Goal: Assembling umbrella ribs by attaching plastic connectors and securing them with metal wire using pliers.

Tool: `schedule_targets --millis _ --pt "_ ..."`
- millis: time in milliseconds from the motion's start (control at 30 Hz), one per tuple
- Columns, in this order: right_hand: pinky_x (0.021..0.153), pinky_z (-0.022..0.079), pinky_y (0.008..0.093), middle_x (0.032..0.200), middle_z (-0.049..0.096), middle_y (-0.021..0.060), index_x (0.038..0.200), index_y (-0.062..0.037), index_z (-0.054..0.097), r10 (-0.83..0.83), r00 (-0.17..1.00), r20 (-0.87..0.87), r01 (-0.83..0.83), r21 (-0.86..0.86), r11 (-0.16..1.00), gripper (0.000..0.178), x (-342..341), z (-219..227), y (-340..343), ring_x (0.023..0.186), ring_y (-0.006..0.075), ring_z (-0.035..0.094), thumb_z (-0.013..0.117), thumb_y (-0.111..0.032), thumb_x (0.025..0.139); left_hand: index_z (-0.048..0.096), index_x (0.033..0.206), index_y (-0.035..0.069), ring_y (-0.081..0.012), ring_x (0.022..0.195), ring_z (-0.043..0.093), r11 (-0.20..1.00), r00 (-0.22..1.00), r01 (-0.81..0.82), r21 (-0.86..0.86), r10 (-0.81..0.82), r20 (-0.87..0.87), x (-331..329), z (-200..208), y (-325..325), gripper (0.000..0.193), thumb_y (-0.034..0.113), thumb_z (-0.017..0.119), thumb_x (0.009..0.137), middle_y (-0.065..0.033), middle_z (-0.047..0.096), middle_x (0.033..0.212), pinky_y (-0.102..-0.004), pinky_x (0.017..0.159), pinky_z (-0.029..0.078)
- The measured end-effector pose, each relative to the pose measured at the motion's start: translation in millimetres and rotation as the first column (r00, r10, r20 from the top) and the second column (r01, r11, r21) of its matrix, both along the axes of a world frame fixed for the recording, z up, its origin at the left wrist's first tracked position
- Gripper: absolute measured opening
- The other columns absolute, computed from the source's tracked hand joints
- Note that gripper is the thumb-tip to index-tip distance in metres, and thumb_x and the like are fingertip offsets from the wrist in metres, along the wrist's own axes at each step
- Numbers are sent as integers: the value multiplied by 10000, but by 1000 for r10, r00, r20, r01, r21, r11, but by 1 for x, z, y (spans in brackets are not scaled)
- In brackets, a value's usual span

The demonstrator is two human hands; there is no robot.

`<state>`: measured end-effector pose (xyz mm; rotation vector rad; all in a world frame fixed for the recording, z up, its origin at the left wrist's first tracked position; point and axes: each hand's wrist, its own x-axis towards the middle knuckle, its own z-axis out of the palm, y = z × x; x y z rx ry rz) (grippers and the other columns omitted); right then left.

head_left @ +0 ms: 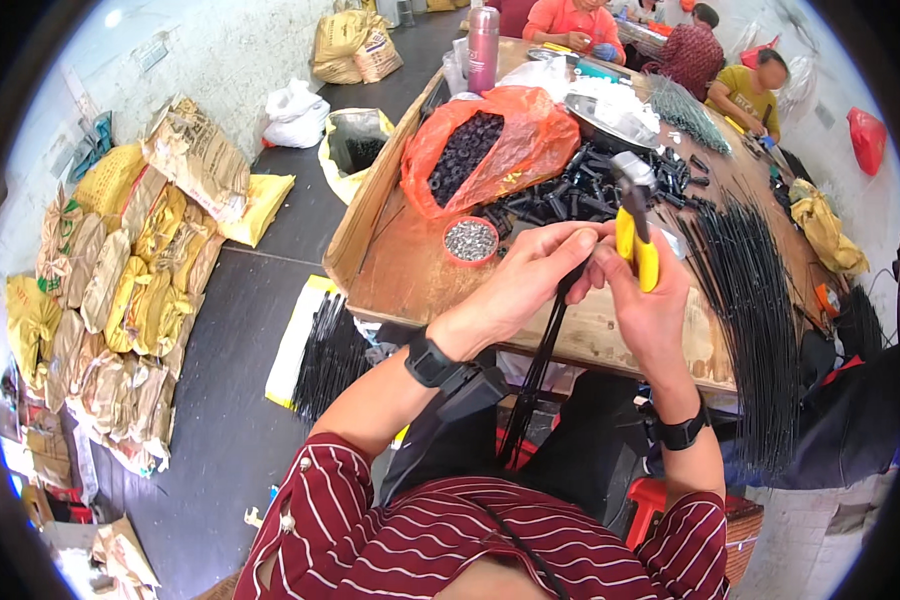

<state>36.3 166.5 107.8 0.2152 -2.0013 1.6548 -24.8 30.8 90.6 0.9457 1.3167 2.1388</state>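
Observation:
My left hand (pixel 545 265) is closed, pinching the upper end of a bundle of thin black cables (pixel 537 390) that hangs down over the table edge between my legs. Close against it, my right hand (pixel 650 305) grips a pair of yellow-handled pliers (pixel 647 262), their dark head pointing away from me. The fingertips of both hands meet above the near edge of the wooden table (pixel 400 275). What lies exactly between them is hidden by the fingers. Just left of my hands stands a small red bowl (pixel 470 241) of tiny silver metal pieces.
Behind my hands lie loose black plastic parts (pixel 570 190) and an orange bag (pixel 530 135) of black ring-like pieces. A long bundle of black cables (pixel 745 310) hangs over the table's right side. Wrapped packages (pixel 120 270) are stacked at left. Other people sit at the far end.

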Motion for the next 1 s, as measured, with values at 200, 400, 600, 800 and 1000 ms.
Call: schedule_targets --millis 200,400,600,800,1000 --pt "603 481 253 800 601 24 1114 5 563 240 935 260 -220 -104 970 228 6 24 20 663 84 553 515 -149 954 529 1227 8 -83 679 474 986 980 114 123 -132 150 -6 -13 -2 434 358 421 995 -16 560 834 -228 607 379" --pt "563 505 264 783 551 40 1194 -16 491 254 695 673 -243 -112 963 341 45 31 46 604 119 578 445 -287 992 547 1084 46 -69 650 431 996 989 39 85 -51 140 -7 -16 -7 386 389 392 997 -9 547 820 -213 606 354" --pt "511 498 243 735 544 32 1112 -40 493 227 580 782 -319 -38 947 305 47 34 46 536 111 560 446 -316 990 537 1069 57 -63 643 433 1000 997 -11 12 10 82 -5 -14 3 381 393 366 1009 -19 563 807 -208 601 364" --pt "617 507 243 826 620 66 1170 -37 499 273 556 785 -317 -103 943 329 47 29 54 674 128 616 456 -308 988 536 1076 51 -57 649 448 999 998 -40 5 40 40 -5 -16 6 393 403 377 1005 -20 569 818 -207 595 378" --pt "721 496 250 930 657 90 1264 -40 480 226 568 791 -454 72 888 389 38 45 60 813 134 633 479 -307 981 538 1086 44 -60 663 466 1000 998 -20 -16 21 56 -6 -14 0 399 404 389 1001 -18 567 831 -208 592 386"
